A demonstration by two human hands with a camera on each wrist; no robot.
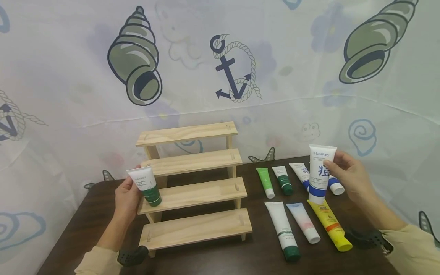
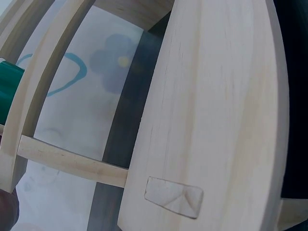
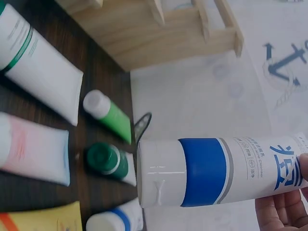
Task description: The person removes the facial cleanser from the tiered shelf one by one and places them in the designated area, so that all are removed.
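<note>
My left hand (image 1: pixel 126 196) holds a white and green tube (image 1: pixel 146 186) at the left end of the second step from the bottom of a wooden tiered stand (image 1: pixel 197 228). The tube is upright and slightly tilted, its green cap end at the board. In the left wrist view only part of its green end (image 2: pixel 8 89) shows, behind the boards. My right hand (image 1: pixel 354 179) pinches a white tube with a blue band (image 1: pixel 319 172), cap down, raised over the tubes on the table. In the right wrist view this tube (image 3: pixel 207 171) lies sideways across the picture, with fingers at its far end.
On the dark table (image 1: pixel 220 261), right of the stand, lie a green tube (image 1: pixel 265 182), a small white-green tube (image 1: pixel 283 179), white-blue tubes (image 1: pixel 300 173), a large white tube (image 1: pixel 282 229), a pink tube (image 1: pixel 304 221) and a yellow tube (image 1: pixel 330 226). A patterned cloth (image 1: pixel 192 99) hangs behind.
</note>
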